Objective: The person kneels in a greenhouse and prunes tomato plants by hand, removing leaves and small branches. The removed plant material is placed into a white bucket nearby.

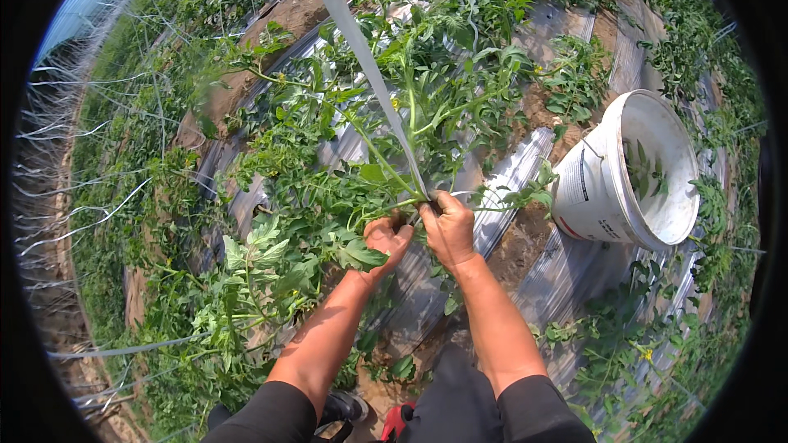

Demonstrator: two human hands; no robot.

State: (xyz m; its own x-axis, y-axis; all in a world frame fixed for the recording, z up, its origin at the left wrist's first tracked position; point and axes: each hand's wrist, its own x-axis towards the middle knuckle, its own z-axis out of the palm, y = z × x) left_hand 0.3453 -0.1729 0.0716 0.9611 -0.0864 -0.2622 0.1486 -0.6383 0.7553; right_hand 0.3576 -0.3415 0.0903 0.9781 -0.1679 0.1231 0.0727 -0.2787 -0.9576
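Observation:
A tomato plant with a forking green stem point(389, 167) leans across in front of me. A flat strip of white plastic twine point(369, 67) comes down taut from the top of the view to the fork's base. My right hand point(450, 226) pinches the twine there, thumb and fingers against the stem. Just left of it and slightly lower, my left hand point(389, 242) is curled under the stem. Leaves and the stem cover some of its fingers, so what it grips cannot be made out. A short white end of twine pokes out beyond my right hand.
To the right, a white plastic bucket point(588, 187) tilts on the ground, with a few green leaves point(643, 172) inside. Silvery plastic mulch film point(418, 301) covers strips of soil. Tomato rows surround me, and many white strings point(92, 240) hang at the left.

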